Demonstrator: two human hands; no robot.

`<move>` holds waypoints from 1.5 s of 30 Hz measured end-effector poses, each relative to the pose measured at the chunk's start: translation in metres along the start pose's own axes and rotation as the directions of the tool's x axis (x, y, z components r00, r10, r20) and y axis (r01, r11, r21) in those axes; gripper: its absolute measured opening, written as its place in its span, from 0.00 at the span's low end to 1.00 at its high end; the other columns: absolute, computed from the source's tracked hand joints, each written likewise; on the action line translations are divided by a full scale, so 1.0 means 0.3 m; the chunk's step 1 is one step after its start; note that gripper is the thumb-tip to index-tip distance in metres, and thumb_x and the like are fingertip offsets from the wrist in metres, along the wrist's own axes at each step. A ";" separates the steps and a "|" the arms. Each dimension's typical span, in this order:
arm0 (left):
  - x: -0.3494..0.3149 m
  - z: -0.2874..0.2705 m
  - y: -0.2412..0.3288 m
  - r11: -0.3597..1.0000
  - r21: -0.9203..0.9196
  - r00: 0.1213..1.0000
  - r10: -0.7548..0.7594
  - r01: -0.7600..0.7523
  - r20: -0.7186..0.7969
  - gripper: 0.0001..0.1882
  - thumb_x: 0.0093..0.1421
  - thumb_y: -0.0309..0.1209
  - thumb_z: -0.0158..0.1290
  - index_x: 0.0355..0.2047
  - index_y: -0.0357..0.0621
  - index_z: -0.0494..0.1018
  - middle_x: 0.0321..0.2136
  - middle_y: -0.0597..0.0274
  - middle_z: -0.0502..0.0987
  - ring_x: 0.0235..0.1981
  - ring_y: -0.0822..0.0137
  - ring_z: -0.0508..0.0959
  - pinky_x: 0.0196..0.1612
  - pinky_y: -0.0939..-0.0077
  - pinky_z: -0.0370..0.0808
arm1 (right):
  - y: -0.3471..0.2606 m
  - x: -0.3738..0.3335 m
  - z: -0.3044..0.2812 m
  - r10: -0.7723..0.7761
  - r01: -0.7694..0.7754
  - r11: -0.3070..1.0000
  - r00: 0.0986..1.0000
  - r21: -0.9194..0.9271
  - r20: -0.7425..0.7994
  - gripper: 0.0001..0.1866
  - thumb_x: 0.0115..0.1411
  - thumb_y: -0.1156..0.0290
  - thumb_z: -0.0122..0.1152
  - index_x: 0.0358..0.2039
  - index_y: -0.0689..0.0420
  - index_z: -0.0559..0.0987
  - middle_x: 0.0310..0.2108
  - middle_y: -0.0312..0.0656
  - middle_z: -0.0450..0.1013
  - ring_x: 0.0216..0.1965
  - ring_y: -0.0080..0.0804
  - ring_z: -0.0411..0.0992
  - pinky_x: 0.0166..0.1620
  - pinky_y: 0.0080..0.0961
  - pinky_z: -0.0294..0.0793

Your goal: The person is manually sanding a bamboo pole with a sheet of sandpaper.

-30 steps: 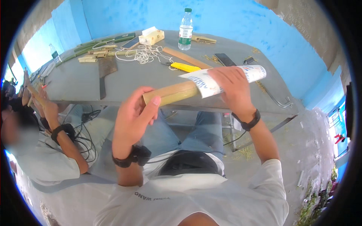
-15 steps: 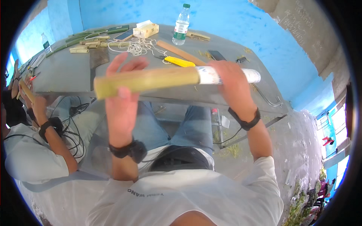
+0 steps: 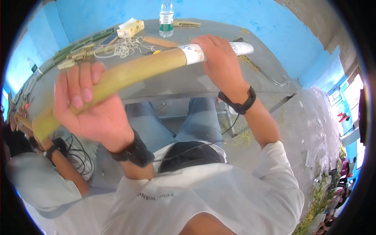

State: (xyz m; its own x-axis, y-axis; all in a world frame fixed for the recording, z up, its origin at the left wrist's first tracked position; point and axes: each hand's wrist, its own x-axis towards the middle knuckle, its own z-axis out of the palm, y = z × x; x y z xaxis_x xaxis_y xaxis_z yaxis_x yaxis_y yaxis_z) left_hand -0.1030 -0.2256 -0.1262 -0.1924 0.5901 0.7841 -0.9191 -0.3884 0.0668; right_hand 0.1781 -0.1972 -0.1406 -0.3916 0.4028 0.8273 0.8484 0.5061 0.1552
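Observation:
A long yellow-green bamboo piece (image 3: pixel 145 70) is held slantwise above the table, its bare end low at the left and close to me. A white printed wrapping (image 3: pixel 194 55) covers its far right end. My left hand (image 3: pixel 96 117) is closed round the bare part, fingers curled over the top and palm beneath. Around the wrapped part my right hand (image 3: pixel 219 58) is closed, with white showing on both sides of it. Black bands sit on both wrists. Behind the bamboo, only a bit of the yellow-handled tool (image 3: pixel 156 51) shows.
On the grey table (image 3: pixel 172 84) lie tangled white string (image 3: pixel 125 47), a tissue box (image 3: pixel 131 29), a brown flat strip (image 3: pixel 158 41) and several bamboo pieces (image 3: pixel 74 58). A plastic bottle (image 3: pixel 166 24) stands at the back. At left, a co-worker's arm (image 3: pixel 66 164) is close by.
My left hand has gone from open fingers beside the bamboo to a closed grip on it. The bare end has swung down and left, while the wrapped end has shifted up and left.

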 end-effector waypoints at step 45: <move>-0.007 0.058 0.040 -0.436 0.887 0.441 -0.774 0.150 -0.455 0.19 0.68 0.42 0.60 0.46 0.38 0.77 0.29 0.59 0.78 0.32 0.69 0.77 0.39 0.72 0.73 | 0.050 0.015 -0.121 -0.355 0.353 0.935 0.925 -0.038 -0.136 0.25 0.47 0.64 0.75 0.47 0.49 0.79 0.43 0.34 0.75 0.49 0.37 0.74 0.57 0.39 0.72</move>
State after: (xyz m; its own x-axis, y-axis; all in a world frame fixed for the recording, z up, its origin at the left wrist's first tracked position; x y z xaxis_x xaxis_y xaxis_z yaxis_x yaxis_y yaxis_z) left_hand -0.1075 -0.2437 -0.1164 0.4697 0.8827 0.0137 0.6772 -0.3702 0.6359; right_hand 0.2021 -0.2154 -0.1150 -0.6148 0.0898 0.7836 0.6687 0.5862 0.4574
